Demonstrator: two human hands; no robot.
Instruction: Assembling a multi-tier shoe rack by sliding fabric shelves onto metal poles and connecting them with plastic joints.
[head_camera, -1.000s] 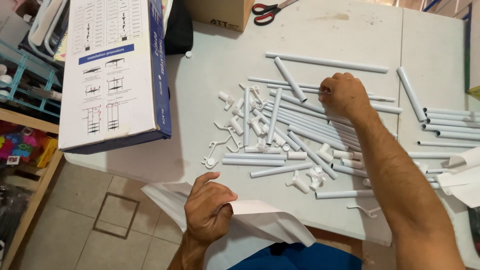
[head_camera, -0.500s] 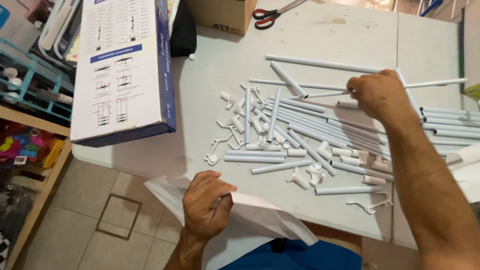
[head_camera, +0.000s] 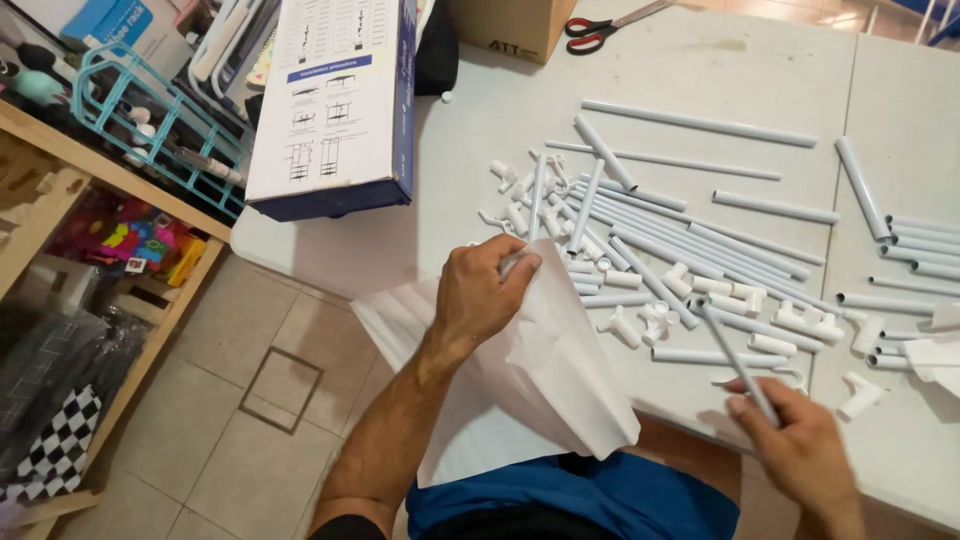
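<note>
1. Near the desk's front edge, the right hand (head_camera: 800, 450) is pinching a thin grey rod (head_camera: 738, 362) low on its length, so the rod is slanting up and away from the person, its far tip hanging over the scattered parts.
2. At the same time the left hand (head_camera: 482, 295) is closing its fingers on the upper edge of a white fabric sheet (head_camera: 530, 390), bunching it; the sheet is draping from that grip down over the desk edge toward the lap, probably because only its top is being held.
3. Just beyond both hands, short white plastic connectors (head_camera: 640, 325) are lying loose among the tubes, spread flat so that each piece is showing on its own.
4. Farther out, long grey tubes (head_camera: 690, 240) are lying roughly side by side in a slanted bundle, with more of them stacked at the right edge.
5. Under all of this, the pale desk (head_camera: 480, 130) is carrying a large blue-and-white carton (head_camera: 335, 95) lying flat at the left, diagrams facing up.
6. At the far edge, red-handled scissors (head_camera: 610, 25) are resting beside a brown cardboard box (head_camera: 510, 25).
7. Off the desk to the left, a turquoise wire rack (head_camera: 150, 120) is standing on a wooden shelf.
</note>
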